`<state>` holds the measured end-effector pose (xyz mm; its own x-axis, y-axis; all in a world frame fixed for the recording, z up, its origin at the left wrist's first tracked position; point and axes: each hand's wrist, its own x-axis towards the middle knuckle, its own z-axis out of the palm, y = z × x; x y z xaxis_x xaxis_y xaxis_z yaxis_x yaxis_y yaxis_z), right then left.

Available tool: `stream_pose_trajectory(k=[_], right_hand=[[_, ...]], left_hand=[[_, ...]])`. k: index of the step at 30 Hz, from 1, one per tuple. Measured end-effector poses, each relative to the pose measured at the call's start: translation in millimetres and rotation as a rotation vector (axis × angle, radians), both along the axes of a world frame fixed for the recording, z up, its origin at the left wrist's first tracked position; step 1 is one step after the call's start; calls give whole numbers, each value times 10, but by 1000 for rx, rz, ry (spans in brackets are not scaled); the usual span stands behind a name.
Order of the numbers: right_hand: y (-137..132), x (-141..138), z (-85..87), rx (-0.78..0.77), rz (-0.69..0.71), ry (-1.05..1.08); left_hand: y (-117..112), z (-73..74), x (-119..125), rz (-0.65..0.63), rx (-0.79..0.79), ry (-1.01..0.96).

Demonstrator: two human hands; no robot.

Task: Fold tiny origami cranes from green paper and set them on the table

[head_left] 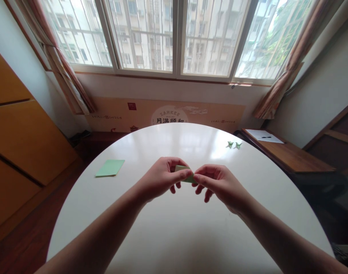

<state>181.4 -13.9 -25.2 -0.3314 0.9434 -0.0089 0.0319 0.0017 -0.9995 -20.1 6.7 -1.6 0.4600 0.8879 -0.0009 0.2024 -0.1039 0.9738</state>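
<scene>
A small folded piece of green paper (182,168) is held up between my two hands, above the middle of the white round table. My left hand (168,176) pinches it with the thumb in front and the fingers behind. At the paper's right end, the thumb and fingertips of my right hand (211,179) pinch its edge. The lower fingers of both hands hang loosely curled. My fingers cover part of the paper, so its full shape is hidden.
A stack of light green square paper (109,168) lies on the white table (174,236) at the left. Two small folded green paper figures (233,145) are near its far right edge. Beyond, a wooden desk (299,156) bears a white sheet (262,136) and a pen.
</scene>
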Motion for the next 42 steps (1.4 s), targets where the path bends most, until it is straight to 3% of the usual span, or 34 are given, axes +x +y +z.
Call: stream_pose_trajectory(k=[5,10,14,25,27,29,32,38,42], right_hand=[[-22,-21,7,-25,-140,136],[-68,-67,4,-49,-179,235],[-77,-95,-12,-40,-174,224],[139,1,-105,-79,-29,-21],[178,32,-116,-92,-16,-101],[210,66,-132,-86,-25,-199],[241,110,-165,-126,5,-319],[274,133,-142,-141,40,-451],[268,196,-78,-228,161,-501]], left_hand=[[-6,-17,39,96,-44,-123],[-48,-34,101,75,-2,-81],[-67,-36,123,95,36,-60],[28,-120,68,-35,-139,125],[82,-163,30,-15,-65,198],[150,-202,-26,114,220,329],[234,-235,-108,219,420,369],[260,-306,-126,-9,594,397],[240,-330,-111,-61,668,426]])
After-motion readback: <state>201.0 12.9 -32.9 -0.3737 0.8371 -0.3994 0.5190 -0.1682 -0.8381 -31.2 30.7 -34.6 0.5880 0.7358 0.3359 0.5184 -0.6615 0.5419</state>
